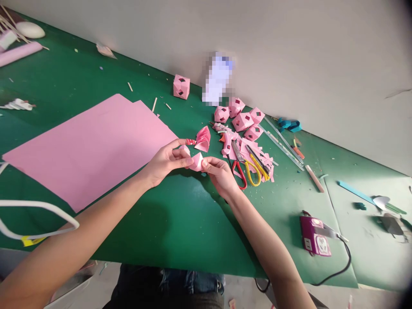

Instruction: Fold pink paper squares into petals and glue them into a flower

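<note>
Between my two hands, above the green table, is a small folded piece of pink paper [197, 162]. My left hand [165, 161] grips its left side, with a red-and-white band around one finger. The thumb and fingers of my right hand [219, 174] pinch its right edge. Just beyond my fingertips lies a curled, pleated pink paper piece [203, 139]. Large pink paper sheets [93, 146] lie flat to the left of my hands. Right of them are a pink glue gun [228, 141], scissors with red and yellow handles [252, 172] and a heap of pink paper strips [272, 165].
Several pink paper polyhedra with cut-out holes [243, 122] cluster near the wall, and another polyhedron [181, 87] stands apart. A blurred phone-like object [217, 79] leans there. A purple power socket [315, 236] with a cable sits right. A white frame [38, 205] crosses the left edge.
</note>
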A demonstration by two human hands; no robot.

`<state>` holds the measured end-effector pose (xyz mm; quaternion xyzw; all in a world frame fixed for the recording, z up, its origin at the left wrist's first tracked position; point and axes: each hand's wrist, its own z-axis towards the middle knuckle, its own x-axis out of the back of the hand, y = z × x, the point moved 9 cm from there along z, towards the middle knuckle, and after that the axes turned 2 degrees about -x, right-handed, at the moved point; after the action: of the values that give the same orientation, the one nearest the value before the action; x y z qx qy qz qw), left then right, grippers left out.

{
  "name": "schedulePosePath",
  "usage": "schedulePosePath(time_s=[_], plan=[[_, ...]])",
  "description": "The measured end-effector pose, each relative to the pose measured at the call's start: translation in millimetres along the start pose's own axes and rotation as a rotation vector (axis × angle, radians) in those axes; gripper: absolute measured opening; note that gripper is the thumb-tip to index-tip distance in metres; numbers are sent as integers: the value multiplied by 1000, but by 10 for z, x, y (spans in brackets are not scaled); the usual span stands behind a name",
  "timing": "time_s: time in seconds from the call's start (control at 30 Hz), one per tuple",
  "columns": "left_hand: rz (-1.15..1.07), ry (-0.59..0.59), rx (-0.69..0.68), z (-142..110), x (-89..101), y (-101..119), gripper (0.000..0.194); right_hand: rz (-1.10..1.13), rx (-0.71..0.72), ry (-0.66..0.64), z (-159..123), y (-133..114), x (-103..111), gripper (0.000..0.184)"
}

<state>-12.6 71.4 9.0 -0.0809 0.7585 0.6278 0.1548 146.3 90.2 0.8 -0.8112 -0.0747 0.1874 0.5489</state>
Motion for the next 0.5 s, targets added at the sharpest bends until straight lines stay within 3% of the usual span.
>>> schedulePosePath(time_s=[0.23, 0.5], plan=[[-52, -53, 50, -20, -88, -41, 61, 8, -73, -130, 3, 71, -131, 55], [-12, 4, 119, 15, -18, -122, 81, 13, -103, -106, -1, 131, -115, 56]])
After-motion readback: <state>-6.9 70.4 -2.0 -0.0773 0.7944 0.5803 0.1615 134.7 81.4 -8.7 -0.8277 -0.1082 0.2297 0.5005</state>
